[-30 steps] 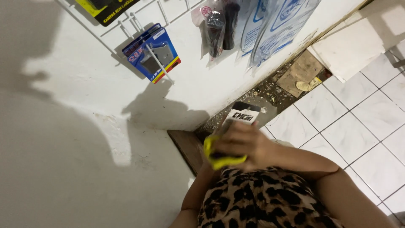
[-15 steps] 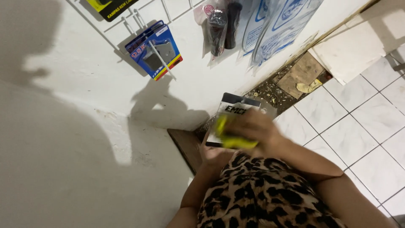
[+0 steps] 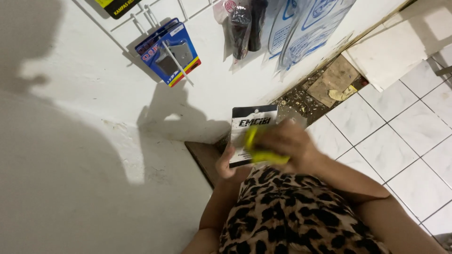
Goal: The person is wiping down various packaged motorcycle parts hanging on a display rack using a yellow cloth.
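Here you are, standing close against the white wall (image 3: pixel 94 155), and both your hands are up in front of your chest on one thing: a flat packet (image 3: pixel 250 127) with a black header strip and a white lower part. Your left hand (image 3: pixel 227 165) has it from below, thumb curled up over the lower left corner, the fingers hidden behind the card, so that grip is closed on the packet. Your right hand (image 3: pixel 289 143) lies across the packet's lower right, fingers folded down over a yellow cloth (image 3: pixel 258 150) and pressing it against the face of the card; the cloth is blurred, so its exact shape is hard to tell. The packet stands nearly upright, tilted a little to the right, its header clear of your fingers. Above and left of the packet, a blue packet (image 3: pixel 170 54) with a red and yellow corner hangs on a wire hook (image 3: pixel 176 63) fixed to the wall. Above the packet and slightly right, clear plastic bags (image 3: pixel 301 33) with blue print hang on the wall, with a dark bagged item (image 3: pixel 242 23) just beside them. To the right of the packet, pale floor tiles (image 3: pixel 400 150) spread out, and up from them lies rubble (image 3: pixel 301 96) along the foot of the wall, with a piece of cardboard (image 3: pixel 336 80) in it. Below the packet, your leopard-print top (image 3: pixel 292 216) fills the lower view.
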